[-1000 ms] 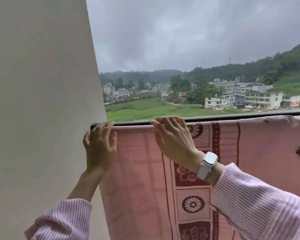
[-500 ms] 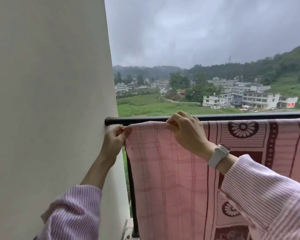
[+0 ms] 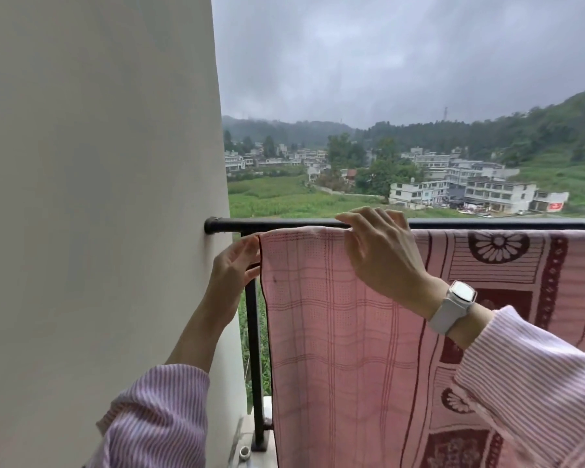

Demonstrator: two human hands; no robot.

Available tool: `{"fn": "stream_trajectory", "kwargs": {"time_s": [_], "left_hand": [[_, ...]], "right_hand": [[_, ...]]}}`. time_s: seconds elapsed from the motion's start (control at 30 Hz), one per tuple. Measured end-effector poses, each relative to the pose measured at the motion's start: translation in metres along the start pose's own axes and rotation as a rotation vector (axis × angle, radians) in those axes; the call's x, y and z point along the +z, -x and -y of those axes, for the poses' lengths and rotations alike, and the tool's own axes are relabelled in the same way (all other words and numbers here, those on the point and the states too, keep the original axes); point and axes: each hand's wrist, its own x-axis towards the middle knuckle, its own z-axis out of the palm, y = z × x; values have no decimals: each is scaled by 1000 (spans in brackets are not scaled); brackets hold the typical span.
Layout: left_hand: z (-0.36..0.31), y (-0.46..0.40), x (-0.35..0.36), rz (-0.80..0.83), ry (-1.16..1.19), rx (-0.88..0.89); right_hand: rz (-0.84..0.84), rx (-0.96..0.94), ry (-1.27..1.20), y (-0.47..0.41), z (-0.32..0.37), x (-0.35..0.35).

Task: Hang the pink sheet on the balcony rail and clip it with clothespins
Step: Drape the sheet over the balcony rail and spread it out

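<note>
Flanking sheet (image 3: 335, 332) edge (rail-hung): hands (image 3: 379, 258)

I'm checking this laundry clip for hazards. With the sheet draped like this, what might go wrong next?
No clothespin shows on the pink patterned sheet, so it may slide off the black metal balcony rail if let go. The left hand only pinches the sheet's edge, a grip that may slip. The right hand merely rests on top.

**Flat overcast daylight, wide-angle bend**

Soft grey light comes from the cloudy sky (image 3: 402, 55) ahead; shadows are faint and nothing glares. The wall (image 3: 92, 197) bows with lens distortion. Distant buildings (image 3: 460, 192) look slightly soft and hazy.
</note>
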Motion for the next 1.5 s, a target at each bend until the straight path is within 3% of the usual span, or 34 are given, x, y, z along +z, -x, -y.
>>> {"fn": "stream_trajectory", "kwargs": {"time_s": [0.13, 0.27, 0.4, 0.5, 0.6, 0.7, 0.8, 0.97, 1.1, 1.33, 1.5], "left_hand": [[16, 7, -3, 11, 54, -33], [17, 4, 4, 24, -31, 63], [14, -4, 7, -152, -102, 108], [5, -11, -5, -177, -201, 165], [-5, -17, -14, -132, -251, 175], [-7, -9, -17, 28, -190, 128], [0, 3, -10, 107, -291, 132], [1, 0, 17, -291, -504, 302], [0, -8, 9, -354, -386, 221], [2, -11, 17, -409, -476, 204], [2, -8, 33, -555, -518, 172]], "right_hand": [[76, -113, 18, -8, 23, 11], [129, 6, -44, -23, 34, 20], [85, 64, -121, -28, 36, 23], [75, 24, -80, -27, 33, 22], [65, -16, -57, -26, 31, 23], [28, -62, -26, -19, 30, 29], [16, -80, 0, -15, 28, 33], [21, -128, 5, -14, 26, 31], [15, -145, 57, -4, 9, 22], [-4, -161, 311, 23, -54, 0], [-31, -118, 411, 40, -93, -20]]}}
